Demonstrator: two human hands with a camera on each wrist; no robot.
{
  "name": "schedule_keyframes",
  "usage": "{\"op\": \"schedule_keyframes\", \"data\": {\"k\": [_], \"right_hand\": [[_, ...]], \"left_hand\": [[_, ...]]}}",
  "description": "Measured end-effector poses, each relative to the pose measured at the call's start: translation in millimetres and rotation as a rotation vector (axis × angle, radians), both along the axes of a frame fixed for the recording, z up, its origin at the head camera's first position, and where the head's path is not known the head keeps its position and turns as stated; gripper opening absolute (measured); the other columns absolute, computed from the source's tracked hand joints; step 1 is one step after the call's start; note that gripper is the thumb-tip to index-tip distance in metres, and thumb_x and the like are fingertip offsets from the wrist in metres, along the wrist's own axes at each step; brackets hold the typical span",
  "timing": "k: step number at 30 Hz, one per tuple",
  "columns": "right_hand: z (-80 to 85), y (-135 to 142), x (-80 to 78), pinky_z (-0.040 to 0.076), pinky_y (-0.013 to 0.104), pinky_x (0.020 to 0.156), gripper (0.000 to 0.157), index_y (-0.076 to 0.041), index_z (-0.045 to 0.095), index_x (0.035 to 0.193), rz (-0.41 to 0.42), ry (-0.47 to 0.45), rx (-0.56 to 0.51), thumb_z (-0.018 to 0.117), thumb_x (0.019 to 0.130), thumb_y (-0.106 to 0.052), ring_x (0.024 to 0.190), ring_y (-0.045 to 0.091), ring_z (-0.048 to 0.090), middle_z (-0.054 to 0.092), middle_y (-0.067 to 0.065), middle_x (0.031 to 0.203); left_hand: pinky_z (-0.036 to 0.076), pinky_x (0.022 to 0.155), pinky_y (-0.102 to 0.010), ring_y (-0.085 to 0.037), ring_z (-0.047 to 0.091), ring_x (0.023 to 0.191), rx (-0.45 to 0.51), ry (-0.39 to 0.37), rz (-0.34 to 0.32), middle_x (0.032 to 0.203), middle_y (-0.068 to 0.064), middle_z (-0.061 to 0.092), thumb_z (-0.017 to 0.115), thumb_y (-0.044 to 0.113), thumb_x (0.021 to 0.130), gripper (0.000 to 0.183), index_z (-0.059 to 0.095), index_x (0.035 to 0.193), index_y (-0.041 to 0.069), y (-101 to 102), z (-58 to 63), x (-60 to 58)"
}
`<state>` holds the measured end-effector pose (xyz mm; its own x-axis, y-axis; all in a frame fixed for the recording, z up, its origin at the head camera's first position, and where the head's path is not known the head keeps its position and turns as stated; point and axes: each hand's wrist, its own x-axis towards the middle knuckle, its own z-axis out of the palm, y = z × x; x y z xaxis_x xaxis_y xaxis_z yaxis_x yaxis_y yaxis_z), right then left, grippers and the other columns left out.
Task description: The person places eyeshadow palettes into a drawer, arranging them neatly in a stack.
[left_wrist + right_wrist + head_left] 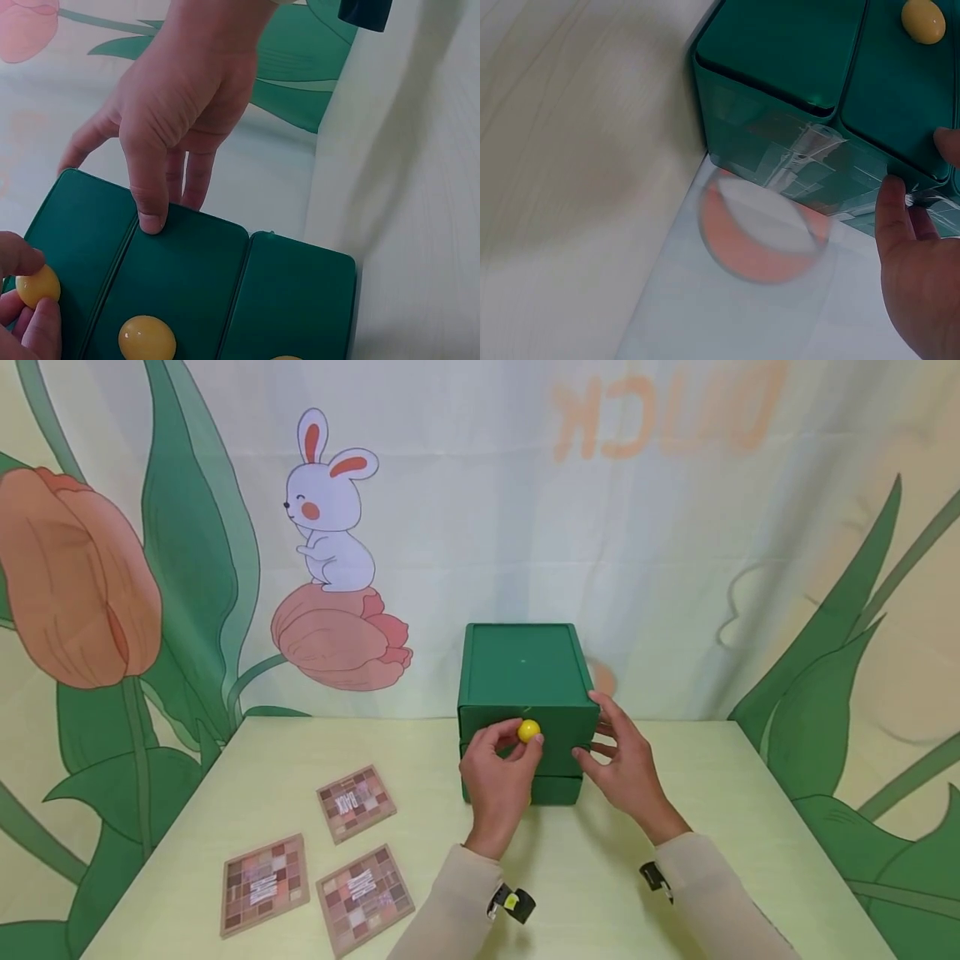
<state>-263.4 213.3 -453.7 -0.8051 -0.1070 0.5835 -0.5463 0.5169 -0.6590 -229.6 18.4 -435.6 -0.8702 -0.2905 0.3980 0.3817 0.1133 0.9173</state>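
A green box of stacked drawers (525, 664) stands against the backdrop, one drawer front above another, each with a yellow round knob. My left hand (501, 772) pinches the top drawer's yellow knob (528, 731) between thumb and fingers. The middle drawer's knob (148, 339) shows free in the left wrist view. At the box's right edge is my right hand (624, 764), its thumb against the front and its fairly straight fingers against the side. Clear tape (802, 154) runs along that side in the right wrist view. The drawer fronts look closed.
Left of the box, three flat square palettes lie on the pale table: one farther back (356, 803), one at far left (264, 885) and one nearer (365, 897). A printed cloth backdrop (480, 527) hangs close behind the box.
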Motion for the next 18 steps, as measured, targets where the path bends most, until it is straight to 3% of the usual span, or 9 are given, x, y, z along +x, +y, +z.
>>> {"op": "schedule_keyframes", "data": {"k": [18], "right_hand": [[-2.2,1.3,-1.4,0.064,0.052,0.086,0.092,-0.024,0.039,0.162,-0.002,0.019,0.008,0.084,0.086,0.004,0.118,0.040,0.070,0.061,0.019,0.135]], "left_hand": [[0.063,0.080,-0.025,-0.016,0.072,0.099,-0.002,0.015,-0.003,0.105,-0.005,0.066,0.088,0.018,0.087,0.026,0.077,0.110,0.010,0.6,-1.0,-1.1]]}}
